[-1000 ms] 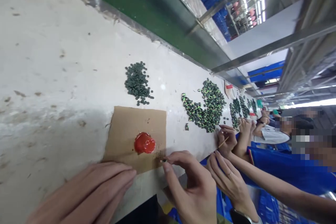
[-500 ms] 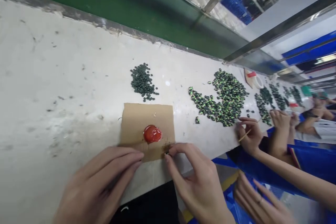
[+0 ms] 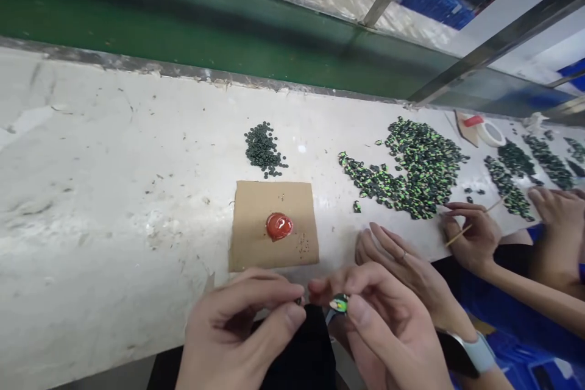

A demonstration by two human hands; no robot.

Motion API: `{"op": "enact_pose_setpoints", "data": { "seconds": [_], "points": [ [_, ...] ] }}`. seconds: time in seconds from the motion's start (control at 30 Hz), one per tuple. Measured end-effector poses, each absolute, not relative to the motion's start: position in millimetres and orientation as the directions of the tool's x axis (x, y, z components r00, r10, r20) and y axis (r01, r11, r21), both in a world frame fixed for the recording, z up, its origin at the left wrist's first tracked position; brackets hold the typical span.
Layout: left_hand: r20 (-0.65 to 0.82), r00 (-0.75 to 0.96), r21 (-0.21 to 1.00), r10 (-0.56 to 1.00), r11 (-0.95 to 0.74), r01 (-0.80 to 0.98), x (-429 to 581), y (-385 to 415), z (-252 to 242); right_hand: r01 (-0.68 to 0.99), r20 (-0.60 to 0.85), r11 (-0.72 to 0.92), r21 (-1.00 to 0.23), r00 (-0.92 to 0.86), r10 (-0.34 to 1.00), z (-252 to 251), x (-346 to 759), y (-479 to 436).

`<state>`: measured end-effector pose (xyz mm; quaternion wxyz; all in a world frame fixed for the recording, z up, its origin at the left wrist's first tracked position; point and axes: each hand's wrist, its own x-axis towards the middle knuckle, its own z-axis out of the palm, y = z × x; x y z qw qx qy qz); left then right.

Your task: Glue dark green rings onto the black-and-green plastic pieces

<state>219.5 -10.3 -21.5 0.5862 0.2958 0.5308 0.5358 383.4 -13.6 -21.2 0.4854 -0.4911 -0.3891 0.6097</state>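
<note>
My left hand (image 3: pixel 237 332) and my right hand (image 3: pixel 388 332) are together below the table's near edge, fingers pinched. My right hand pinches a small dark green piece (image 3: pixel 339 303) with a bright spot between thumb and forefinger. My left fingertips close on something tiny and dark at their tips; I cannot make it out. Just beyond my hands lies a brown cardboard square (image 3: pixel 256 225) with a blob of red paint (image 3: pixel 278 226) on it. A small heap of dark green pieces (image 3: pixel 264 150) sits behind the cardboard.
A large heap of green-and-black pieces (image 3: pixel 411 164) lies to the right. A co-worker's hands (image 3: pixel 470 231) beside me hold a thin stick (image 3: pixel 475 221). More heaps (image 3: pixel 516 170), a tape roll (image 3: pixel 491 132), a green conveyor belt (image 3: pixel 183 30) behind the white table (image 3: pixel 91 183).
My hands left the cardboard's near edge and came together toward me below the table edge. My right hand now holds a small green piece up. The view swung left and levelled.
</note>
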Motion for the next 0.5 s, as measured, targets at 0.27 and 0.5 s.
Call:
{"op": "enact_pose_setpoints", "data": {
  "seconds": [0.27,0.5],
  "points": [
    [-0.439,-0.123,0.796,0.890,0.322,-0.513,240.9,-25.4,-15.4,-0.184,-0.092,-0.093,-0.979,-0.018,0.996,-15.8,380.5,-26.0],
    [-0.429,-0.135,0.798,0.893,0.304,-0.520,243.6,-24.6,-9.7,-0.105,-0.082,-0.073,-0.992,0.083,0.993,-3.5,370.3,-25.3]
  ]
}}
